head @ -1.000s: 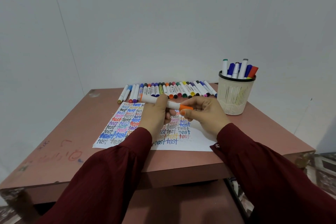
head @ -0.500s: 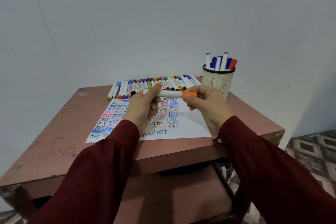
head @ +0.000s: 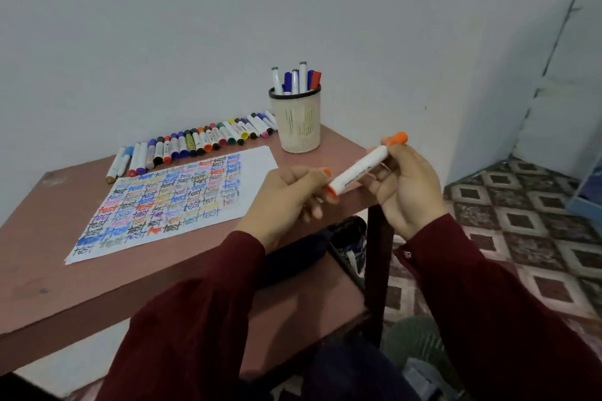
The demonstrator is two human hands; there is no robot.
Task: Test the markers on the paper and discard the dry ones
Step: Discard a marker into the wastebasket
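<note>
- We find the orange marker (head: 360,170) in the air at the right edge of the table (head: 49,270), held between both hands and tilted, its far end higher than its near end.
- The barrel is white. An orange cap (head: 396,138) sits on the raised far end, and the lowered near end is orange as well.
- The right hand (head: 408,187) grips the barrel just below the cap, with its fingers curled round it.
- The left hand (head: 286,197) has its fingers curled and pinches the lowered near end between thumb and fingertips.
- Both forearms wear dark red sleeves (head: 202,329).
- The paper (head: 257,162) lies flat on the table, left of the hands. Rows of the word "test" in many colours cover most of it, and its right-hand strip is bare.
- A row of capped markers (head: 195,140) lies side by side along the back edge of the table, just behind the paper.
- A pale mesh cup (head: 299,122) with a black rim stands upright near the back right corner, at the right end of that row. It holds several upright markers (head: 295,79).
- A lower shelf (head: 309,299) sits under the table top, with a dark object on it that we cannot identify.
- A patterned tile floor (head: 521,205) lies to the right of the table, and a plain pale wall (head: 195,26) stands behind it.
</note>
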